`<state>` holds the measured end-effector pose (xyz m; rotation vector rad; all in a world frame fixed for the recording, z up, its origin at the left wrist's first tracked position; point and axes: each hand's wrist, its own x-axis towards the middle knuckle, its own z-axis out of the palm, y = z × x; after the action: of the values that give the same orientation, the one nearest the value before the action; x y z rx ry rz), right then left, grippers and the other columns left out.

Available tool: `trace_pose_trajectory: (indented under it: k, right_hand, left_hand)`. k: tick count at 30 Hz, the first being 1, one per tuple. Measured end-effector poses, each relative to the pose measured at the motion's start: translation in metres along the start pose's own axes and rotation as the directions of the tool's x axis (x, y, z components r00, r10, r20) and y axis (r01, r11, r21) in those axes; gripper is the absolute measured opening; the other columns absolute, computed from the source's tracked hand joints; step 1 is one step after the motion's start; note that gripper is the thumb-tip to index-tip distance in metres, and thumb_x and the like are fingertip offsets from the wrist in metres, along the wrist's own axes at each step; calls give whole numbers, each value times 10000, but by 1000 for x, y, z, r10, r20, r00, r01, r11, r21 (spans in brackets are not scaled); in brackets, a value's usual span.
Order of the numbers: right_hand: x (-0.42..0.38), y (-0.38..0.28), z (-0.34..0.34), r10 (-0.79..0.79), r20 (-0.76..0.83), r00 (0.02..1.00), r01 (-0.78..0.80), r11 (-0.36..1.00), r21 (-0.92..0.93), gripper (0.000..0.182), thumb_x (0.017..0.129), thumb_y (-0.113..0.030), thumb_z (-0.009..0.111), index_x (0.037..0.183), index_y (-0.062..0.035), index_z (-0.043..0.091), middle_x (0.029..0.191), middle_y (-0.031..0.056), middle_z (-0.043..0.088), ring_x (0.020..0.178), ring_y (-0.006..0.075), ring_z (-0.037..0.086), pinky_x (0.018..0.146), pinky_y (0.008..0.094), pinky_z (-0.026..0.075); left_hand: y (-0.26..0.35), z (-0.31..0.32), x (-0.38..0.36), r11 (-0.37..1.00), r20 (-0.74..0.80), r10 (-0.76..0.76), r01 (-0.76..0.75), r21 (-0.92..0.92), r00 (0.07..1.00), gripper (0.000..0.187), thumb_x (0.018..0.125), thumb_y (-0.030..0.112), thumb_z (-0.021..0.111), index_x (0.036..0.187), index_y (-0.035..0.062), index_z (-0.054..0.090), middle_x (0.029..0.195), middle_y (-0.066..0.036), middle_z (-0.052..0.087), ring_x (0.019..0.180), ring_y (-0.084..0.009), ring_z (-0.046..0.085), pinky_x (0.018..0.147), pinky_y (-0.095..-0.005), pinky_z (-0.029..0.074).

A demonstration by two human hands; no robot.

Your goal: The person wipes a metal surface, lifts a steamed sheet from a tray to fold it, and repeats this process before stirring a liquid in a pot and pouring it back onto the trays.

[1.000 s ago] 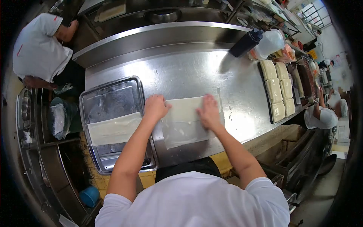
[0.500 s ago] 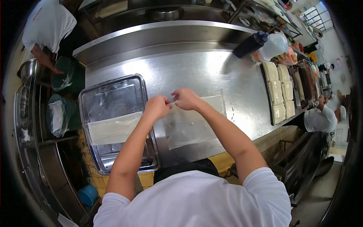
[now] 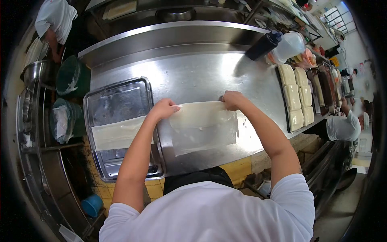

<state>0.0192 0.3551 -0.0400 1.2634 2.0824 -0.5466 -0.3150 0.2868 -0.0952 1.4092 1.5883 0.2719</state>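
A thin, pale dough sheet (image 3: 203, 115) lies on the steel worktop in front of me, its far edge folded over in a thicker band and its near part nearly see-through. My left hand (image 3: 163, 109) pinches the far left corner. At the far right corner, my right hand (image 3: 233, 100) has its fingers closed on the same edge. Beside my left forearm, a metal tray (image 3: 117, 94) holds a folded strip of dough (image 3: 117, 134), partly hidden by that arm.
On the right stands a dark tray with several pale dough squares (image 3: 293, 97). Behind it are a dark squeeze bottle (image 3: 264, 45) and a translucent container (image 3: 288, 47). Green bins (image 3: 72, 76) line the left side. Other people (image 3: 56, 20) stand at far left and far right.
My right hand has moved right along the far edge and my left hand slightly left, so they are farther apart. The far edge now shows as a straight folded band between them.
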Motion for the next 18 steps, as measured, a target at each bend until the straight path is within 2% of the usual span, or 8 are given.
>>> trace_pose_trajectory:
  k: [1, 4, 7, 10, 13, 16, 18]
  right_hand:
    - [-3, 4, 7, -9, -52, 999, 10, 1000, 16, 312, 798, -113, 659, 1090, -147, 765, 1037, 113, 751, 984, 329, 700, 846, 447, 563]
    - [-9, 12, 25, 16, -170, 985, -5, 998, 63, 267, 815, -103, 627, 1039, -128, 770, 993, 128, 751, 965, 336, 700, 841, 451, 565]
    - [-19, 19, 35, 32, -290, 956, 9, 990, 138, 215, 818, -101, 619, 964, -121, 776, 952, 153, 742, 928, 355, 698, 823, 458, 565]
    - [-34, 25, 43, 58, -376, 925, 38, 969, 244, 169, 816, -115, 635, 908, -105, 777, 921, 173, 735, 897, 373, 696, 806, 465, 563]
    - [-59, 26, 45, 65, -455, 888, 91, 946, 312, 151, 809, -134, 659, 892, -82, 773, 900, 181, 733, 875, 380, 697, 797, 470, 559]
    - [-87, 24, 47, 83, -507, 858, 119, 928, 353, 144, 805, -145, 682, 886, -64, 770, 880, 185, 733, 861, 382, 698, 796, 473, 556]
    - [-105, 22, 53, 105, -528, 843, 118, 921, 372, 141, 807, -152, 695, 885, -61, 771, 870, 187, 731, 854, 385, 698, 794, 475, 555]
  left_hand:
    - [3, 1, -3, 998, 2, -25, 25, 54, 1000, 296, 871, 257, 764, 991, -13, 742, 788, -126, 706, 700, -218, 651, 697, -366, 533]
    - [8, 1, -9, 992, 8, -59, 57, 112, 998, 333, 813, 322, 783, 992, 42, 791, 947, -202, 757, 902, -300, 736, 823, -401, 559]
    - [15, 3, -22, 995, -103, -50, 59, 79, 993, 312, 804, 311, 790, 965, 44, 799, 869, -190, 757, 818, -299, 737, 782, -398, 561]
    - [19, 1, -43, 991, -182, 92, -73, 112, 979, 305, 829, 268, 798, 988, 8, 787, 798, -157, 746, 699, -206, 685, 699, -357, 540]
    - [28, -2, -71, 998, -192, 44, -35, 50, 980, 310, 833, 285, 799, 985, 14, 789, 790, -149, 744, 694, -197, 683, 697, -351, 534]
    - [34, -1, -99, 993, -249, 109, -92, 79, 962, 251, 858, 238, 784, 1010, 38, 795, 815, -137, 754, 721, -188, 685, 719, -345, 535]
    - [29, 3, -112, 993, -279, 120, -118, 24, 953, 254, 863, 240, 786, 1015, 37, 794, 824, -133, 758, 724, -178, 683, 712, -337, 529]
